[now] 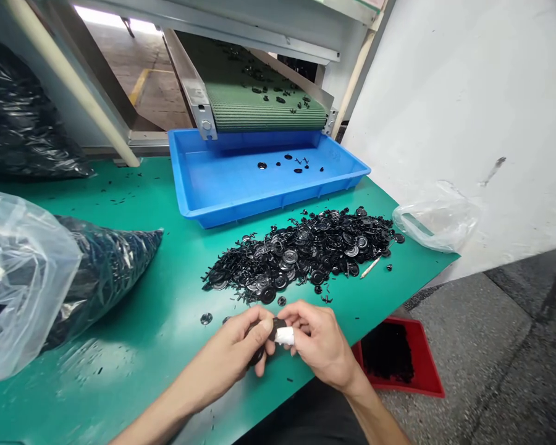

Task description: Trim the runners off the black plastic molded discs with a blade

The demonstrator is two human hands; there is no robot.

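Near the table's front edge my left hand [248, 340] is closed on black round plastic parts [256, 356], mostly hidden behind its fingers and thumb. My right hand [322, 343] meets it from the right, fingers pinched at another black part [278, 324] between the two hands. White wrapping [285, 335] covers a fingertip of the right hand. Just beyond lies a long heap of black plastic discs and small pronged pieces [301, 250]. A single loose disc [206, 319] rests left of the hands, and another [282, 301] sits in front of them.
A blue tray [231, 213] holding a few pieces stands under a green conveyor belt [269, 114] carrying black parts. Filled plastic bags [106, 266] crowd the left. A clear bag [440, 219] and a thin white stick [370, 267] are right; a red bin [426, 364] sits below.
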